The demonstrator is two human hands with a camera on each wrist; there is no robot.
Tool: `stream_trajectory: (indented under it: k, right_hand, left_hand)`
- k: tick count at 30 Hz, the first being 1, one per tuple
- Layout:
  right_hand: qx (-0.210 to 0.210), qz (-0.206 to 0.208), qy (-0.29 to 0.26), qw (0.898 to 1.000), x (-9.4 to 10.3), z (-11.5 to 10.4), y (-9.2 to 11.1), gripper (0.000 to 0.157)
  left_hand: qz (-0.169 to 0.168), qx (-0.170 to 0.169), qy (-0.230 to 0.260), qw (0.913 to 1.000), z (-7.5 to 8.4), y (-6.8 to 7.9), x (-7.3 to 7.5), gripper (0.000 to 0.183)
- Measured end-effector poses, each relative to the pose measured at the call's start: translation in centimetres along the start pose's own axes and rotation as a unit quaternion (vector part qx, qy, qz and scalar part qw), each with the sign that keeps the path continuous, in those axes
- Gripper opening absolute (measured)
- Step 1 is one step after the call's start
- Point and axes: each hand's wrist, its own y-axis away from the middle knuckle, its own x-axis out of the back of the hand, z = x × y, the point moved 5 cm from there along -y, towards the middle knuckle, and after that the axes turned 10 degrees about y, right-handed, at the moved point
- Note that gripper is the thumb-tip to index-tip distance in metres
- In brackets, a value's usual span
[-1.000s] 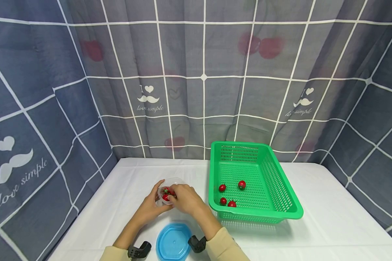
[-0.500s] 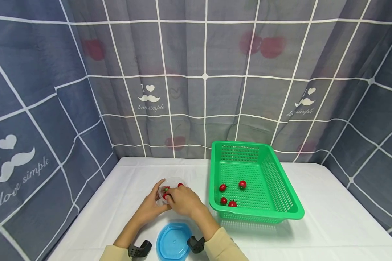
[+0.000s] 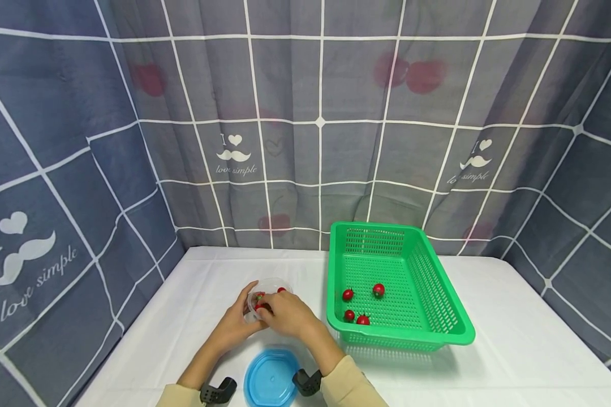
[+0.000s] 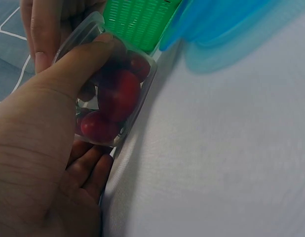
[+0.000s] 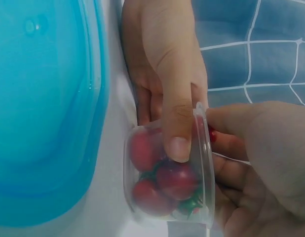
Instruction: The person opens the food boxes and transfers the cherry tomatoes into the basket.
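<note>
My left hand (image 3: 233,326) holds a small clear plastic tub (image 5: 208,173) on the white table, its thumb along the near wall. Through that wall several cherry tomatoes (image 5: 176,178) show, some with green stems. My right hand (image 3: 291,312) bends over the tub's mouth with its fingertips at or inside the rim. A bit of red tomato (image 5: 212,134) shows between its thumb and forefinger in the right wrist view; the rest is hidden. In the left wrist view the tomatoes (image 4: 119,95) press close together behind the plastic.
A green perforated basket (image 3: 412,334) stands to the right with several cherry tomatoes (image 3: 378,290) in it. Between my forearms lies a blue lid (image 3: 271,377). Grey-blue checked curtains (image 3: 295,147) enclose the white table (image 3: 509,339) at the back and sides.
My right hand has shifted slightly at the tub's mouth, and a red tomato now shows beyond its knuckles inside the tub. My left hand keeps its grip; basket and lid stay put.
</note>
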Motion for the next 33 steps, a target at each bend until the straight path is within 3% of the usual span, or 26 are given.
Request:
stream_trajectory:
  k: [5,14,33]
  right_hand:
    - [-0.008,-0.003,-0.010,1.000,0.2,0.1,0.0,0.016]
    - [-0.012,0.041,-0.031,0.999,1.4,0.1,0.1,0.026]
    - [-0.013,0.103,-0.036,0.994,6.6,-0.9,1.3,0.026]
  left_hand:
    - [0.003,0.003,0.001,1.0000,0.0,0.0,-0.1,0.100]
    - [0.004,0.007,0.005,1.0000,-0.1,-0.2,-0.2,0.102]
    - [0.012,0.028,-0.006,0.9995,-0.1,-0.2,-0.1,0.105]
